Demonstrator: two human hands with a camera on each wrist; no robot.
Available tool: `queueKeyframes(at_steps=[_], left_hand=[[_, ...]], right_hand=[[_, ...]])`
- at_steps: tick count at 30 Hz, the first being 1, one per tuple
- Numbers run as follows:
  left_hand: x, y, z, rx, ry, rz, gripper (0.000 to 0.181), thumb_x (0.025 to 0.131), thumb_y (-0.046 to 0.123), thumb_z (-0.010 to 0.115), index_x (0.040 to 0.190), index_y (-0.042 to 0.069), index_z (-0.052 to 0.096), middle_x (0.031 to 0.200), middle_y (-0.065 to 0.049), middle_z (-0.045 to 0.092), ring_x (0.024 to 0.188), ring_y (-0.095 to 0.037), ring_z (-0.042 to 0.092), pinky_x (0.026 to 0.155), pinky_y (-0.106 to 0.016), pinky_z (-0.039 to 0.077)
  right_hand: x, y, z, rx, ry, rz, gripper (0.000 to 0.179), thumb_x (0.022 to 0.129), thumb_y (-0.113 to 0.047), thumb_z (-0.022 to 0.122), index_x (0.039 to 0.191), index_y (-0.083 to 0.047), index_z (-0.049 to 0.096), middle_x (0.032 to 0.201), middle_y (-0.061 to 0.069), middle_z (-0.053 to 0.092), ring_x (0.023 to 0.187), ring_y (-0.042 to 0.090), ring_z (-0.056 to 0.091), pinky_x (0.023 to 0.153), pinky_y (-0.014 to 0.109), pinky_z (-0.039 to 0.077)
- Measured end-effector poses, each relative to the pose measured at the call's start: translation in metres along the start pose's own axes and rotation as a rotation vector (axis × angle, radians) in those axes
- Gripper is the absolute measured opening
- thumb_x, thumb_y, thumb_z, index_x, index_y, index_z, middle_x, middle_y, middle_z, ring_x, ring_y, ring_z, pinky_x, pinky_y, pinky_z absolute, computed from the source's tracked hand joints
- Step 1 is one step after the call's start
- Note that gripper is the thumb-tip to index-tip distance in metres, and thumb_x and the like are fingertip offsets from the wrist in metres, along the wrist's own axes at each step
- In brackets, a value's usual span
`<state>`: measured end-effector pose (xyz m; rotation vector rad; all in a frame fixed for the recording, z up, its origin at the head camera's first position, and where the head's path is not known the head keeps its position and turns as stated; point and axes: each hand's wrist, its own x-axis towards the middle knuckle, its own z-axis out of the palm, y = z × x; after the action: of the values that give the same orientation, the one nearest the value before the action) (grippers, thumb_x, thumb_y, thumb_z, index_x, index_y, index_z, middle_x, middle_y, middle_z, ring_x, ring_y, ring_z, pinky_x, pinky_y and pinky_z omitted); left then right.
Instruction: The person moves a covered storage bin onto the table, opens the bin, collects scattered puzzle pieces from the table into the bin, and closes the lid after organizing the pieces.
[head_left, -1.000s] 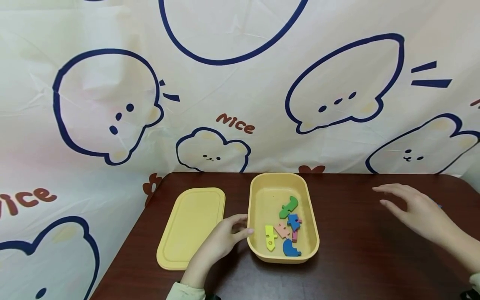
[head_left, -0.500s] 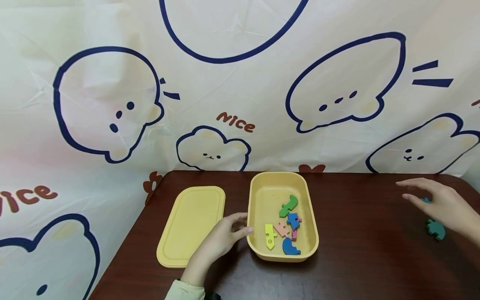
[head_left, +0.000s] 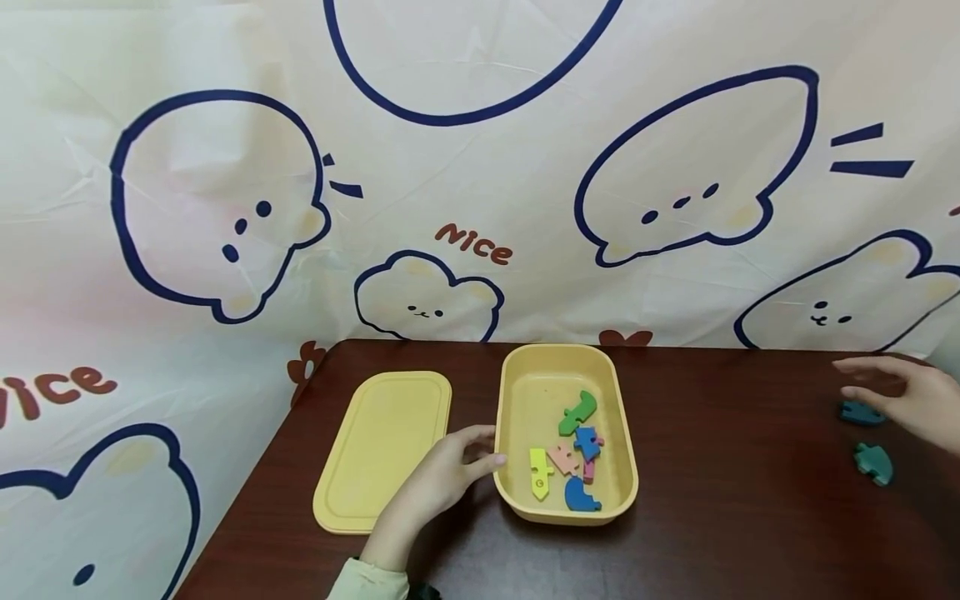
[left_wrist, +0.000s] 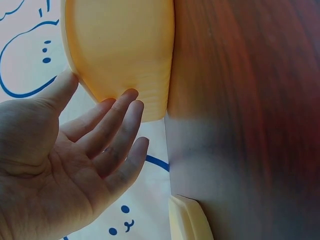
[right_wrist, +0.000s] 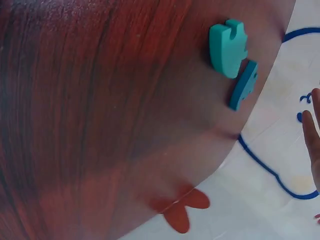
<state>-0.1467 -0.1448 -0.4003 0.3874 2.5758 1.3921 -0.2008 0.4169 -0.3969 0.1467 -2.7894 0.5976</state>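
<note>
Because steadying seems wanted, left hand [head_left: 441, 477] grips rim of oblong yellow plastic box [head_left: 534, 410]; inside, multicoloured jigsaw pieces [head_left: 565, 460]. Right, on dark-brown wood-grain surface [head_left: 727, 467]: scalloped teal piece [head_left: 873, 463]; beyond, blue piece [head_left: 860, 413]; right hand [head_left: 913, 402] near, loose-fingered, empty.

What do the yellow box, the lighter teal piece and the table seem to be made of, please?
Yellow box: probably moulded plastic, with smooth, even colour and rounded corners. Lighter teal piece: matte and thick, likely foam or painted wood; hard to tell. Table: wood or a wood-look laminate, its dark reddish grain under a slight sheen.
</note>
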Motion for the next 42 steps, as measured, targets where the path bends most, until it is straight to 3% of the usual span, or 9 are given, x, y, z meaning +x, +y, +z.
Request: queueKeyframes(at_steps=[8, 9, 22, 24, 25, 30, 31, 32, 42], left_hand=[[0.0, 0.0, 0.002, -0.003, -0.002, 0.0, 0.044, 0.095, 0.02, 0.068, 0.132, -0.002, 0.058, 0.119, -0.013, 0.065, 0.104, -0.027, 0.065, 0.087, -0.042, 0.052], [0.0, 0.0, 0.002, -0.004, -0.001, 0.001, 0.044, 0.095, 0.02, 0.068, 0.132, -0.002, 0.058, 0.119, -0.014, 0.065, 0.104, -0.027, 0.065, 0.087, -0.042, 0.052], [-0.001, 0.0, 0.001, -0.011, 0.001, -0.011, 0.044, 0.095, 0.02, 0.069, 0.132, -0.002, 0.058, 0.119, -0.014, 0.065, 0.104, -0.028, 0.065, 0.087, -0.042, 0.052], [-0.001, 0.001, 0.001, -0.011, -0.002, -0.019, 0.045, 0.095, 0.021, 0.069, 0.132, -0.002, 0.058, 0.12, -0.013, 0.064, 0.105, -0.028, 0.065, 0.087, -0.042, 0.053], [-0.001, 0.001, 0.001, -0.011, -0.003, -0.021, 0.045, 0.095, 0.021, 0.069, 0.132, -0.002, 0.058, 0.12, -0.013, 0.064, 0.105, -0.028, 0.065, 0.087, -0.042, 0.053], [0.0, 0.001, 0.001, -0.006, -0.007, -0.02, 0.046, 0.095, 0.021, 0.069, 0.133, -0.002, 0.057, 0.121, -0.013, 0.064, 0.105, -0.027, 0.065, 0.086, -0.041, 0.053], [0.0, 0.001, 0.001, -0.006, -0.008, -0.019, 0.046, 0.095, 0.021, 0.069, 0.133, -0.002, 0.057, 0.121, -0.013, 0.064, 0.105, -0.027, 0.065, 0.086, -0.041, 0.052], [0.0, 0.001, 0.001, -0.006, -0.008, -0.018, 0.046, 0.095, 0.021, 0.069, 0.133, -0.002, 0.057, 0.121, -0.012, 0.064, 0.105, -0.027, 0.065, 0.087, -0.041, 0.052], [0.0, 0.001, 0.0, -0.007, -0.007, -0.015, 0.045, 0.095, 0.021, 0.069, 0.132, -0.001, 0.058, 0.12, -0.012, 0.065, 0.104, -0.026, 0.065, 0.087, -0.041, 0.052]], right_hand=[[-0.004, 0.026, 0.009, 0.085, 0.003, 0.115, 0.044, 0.097, -0.014, 0.066, 0.126, 0.015, 0.05, 0.125, 0.043, 0.044, 0.111, 0.059, 0.039, 0.087, 0.073, 0.033], [-0.004, 0.029, 0.011, 0.079, 0.013, 0.128, 0.043, 0.097, -0.017, 0.066, 0.126, 0.011, 0.053, 0.124, 0.037, 0.05, 0.112, 0.056, 0.04, 0.087, 0.072, 0.034], [-0.01, 0.049, 0.025, 0.094, 0.016, 0.189, 0.046, 0.094, -0.006, 0.067, 0.127, 0.019, 0.046, 0.125, 0.046, 0.043, 0.11, 0.06, 0.041, 0.087, 0.071, 0.033], [-0.009, 0.055, 0.027, 0.091, -0.004, 0.209, 0.049, 0.094, -0.007, 0.068, 0.129, 0.018, 0.045, 0.126, 0.046, 0.042, 0.112, 0.061, 0.039, 0.089, 0.072, 0.032], [-0.009, 0.06, 0.029, 0.084, -0.004, 0.216, 0.044, 0.095, -0.013, 0.068, 0.131, 0.008, 0.052, 0.125, 0.038, 0.049, 0.113, 0.06, 0.038, 0.09, 0.071, 0.032], [-0.004, 0.085, 0.038, 0.089, -0.065, 0.234, 0.054, 0.092, -0.023, 0.073, 0.133, 0.005, 0.051, 0.124, 0.036, 0.049, 0.112, 0.06, 0.038, 0.088, 0.07, 0.035], [-0.003, 0.089, 0.041, 0.085, -0.069, 0.231, 0.055, 0.091, -0.022, 0.074, 0.133, 0.005, 0.051, 0.124, 0.036, 0.05, 0.11, 0.059, 0.041, 0.086, 0.068, 0.038], [-0.002, 0.091, 0.042, 0.087, -0.083, 0.227, 0.062, 0.09, -0.017, 0.075, 0.132, 0.015, 0.044, 0.125, 0.044, 0.043, 0.109, 0.06, 0.041, 0.084, 0.068, 0.039], [-0.001, 0.094, 0.047, 0.066, -0.084, 0.2, 0.055, 0.084, 0.002, 0.075, 0.127, 0.019, 0.046, 0.122, 0.045, 0.044, 0.102, 0.058, 0.044, 0.078, 0.064, 0.044]])
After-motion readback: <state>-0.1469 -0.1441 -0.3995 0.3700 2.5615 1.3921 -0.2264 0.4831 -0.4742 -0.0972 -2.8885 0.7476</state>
